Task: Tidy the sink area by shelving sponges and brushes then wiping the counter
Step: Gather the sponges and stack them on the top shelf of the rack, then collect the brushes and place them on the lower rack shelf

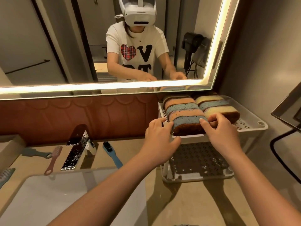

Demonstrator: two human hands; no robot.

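Both hands reach to the front edge of the top shelf [254,128] of a white two-tier rack, one on each side of the front sponge [187,123], a blue one with a dark brown scouring layer. The right hand [223,132] grips the sponge's right end: its thumb [203,123] presses on the blue face and its curled fingers lie over the end, against a yellow sponge [216,110] in the neighbouring row. The left hand [160,141] sits at the sponge's left end with fingers loosely curled; whether it actually grips the sponge I cannot tell. Behind the front sponge, orange and blue sponges stand packed on edge in the same row. The lower shelf [198,160] sits on the beige counter [187,201]. Well apart to the left, a blue brush [112,154] and a pink brush [53,160] lie on the counter either side of the chrome faucet [76,149], behind the sink [73,193].
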